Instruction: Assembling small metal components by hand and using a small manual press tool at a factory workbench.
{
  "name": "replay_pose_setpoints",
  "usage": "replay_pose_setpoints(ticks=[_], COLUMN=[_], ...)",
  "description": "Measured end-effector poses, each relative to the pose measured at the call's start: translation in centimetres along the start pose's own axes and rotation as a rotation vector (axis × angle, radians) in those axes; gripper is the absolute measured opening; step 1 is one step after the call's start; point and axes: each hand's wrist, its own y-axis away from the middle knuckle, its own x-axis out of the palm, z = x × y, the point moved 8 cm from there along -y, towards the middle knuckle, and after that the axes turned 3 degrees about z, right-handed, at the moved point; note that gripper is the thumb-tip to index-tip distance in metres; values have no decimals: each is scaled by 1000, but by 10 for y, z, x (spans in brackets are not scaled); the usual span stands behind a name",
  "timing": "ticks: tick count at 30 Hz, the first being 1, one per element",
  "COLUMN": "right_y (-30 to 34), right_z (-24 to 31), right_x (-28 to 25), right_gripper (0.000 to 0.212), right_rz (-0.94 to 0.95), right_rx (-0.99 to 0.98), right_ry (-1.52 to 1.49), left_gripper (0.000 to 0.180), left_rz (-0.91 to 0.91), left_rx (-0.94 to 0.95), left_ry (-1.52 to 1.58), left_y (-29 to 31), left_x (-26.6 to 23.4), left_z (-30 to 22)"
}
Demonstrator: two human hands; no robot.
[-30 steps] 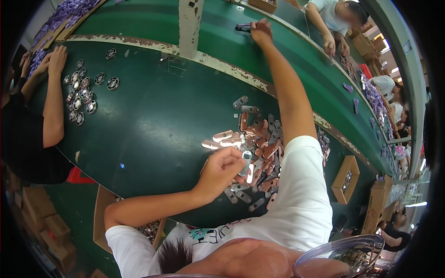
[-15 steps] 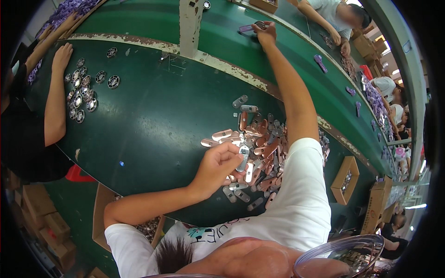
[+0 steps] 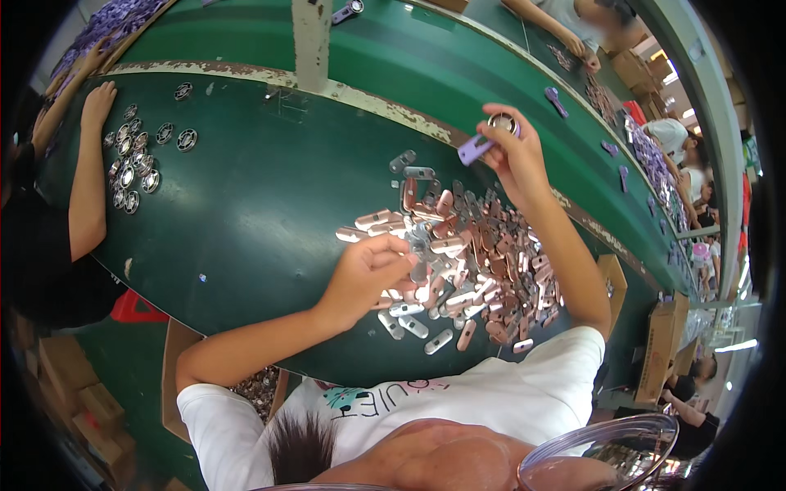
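Observation:
My right hand [image 3: 520, 159] is above the near edge of the belt, its fingers closed on a purple handle piece [image 3: 473, 150] with a round chrome ring at its upper end. My left hand [image 3: 368, 274] pinches a small grey oval plate [image 3: 419, 263] between thumb and fingers, at the left side of a pile. That pile of oval plates [image 3: 490, 237], copper-coloured and silver-grey, spreads over the dark green table [image 3: 246, 188] between my arms.
A green conveyor belt [image 3: 426, 74] passes beyond a chipped white rail [image 3: 385, 105] with an upright post [image 3: 311, 49]. Several purple pieces [image 3: 556, 102] lie on it. Chrome rings [image 3: 127, 151] sit at the left by another person's arm [image 3: 88, 172]. An open cardboard box [image 3: 612, 286] stands right.
My right hand has come back from over the belt toward me, bringing the purple handle piece with it. My left hand still pinches the grey plate; the view has shifted slightly.

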Motion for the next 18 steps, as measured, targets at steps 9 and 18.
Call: replay_pose_setpoints(ticks=[9,18], right_y=[99,119], right_z=[2,-27], right_x=[22,46], right_gripper=[34,26], right_rz=[101,175], right_rx=[114,221], right_ry=[101,51], left_gripper=[16,23], left_rz=[-44,49], left_rx=[-10,-70], left_ry=[-64,-74], left_y=[-7,-8], left_x=[-3,4], left_z=[3,16])
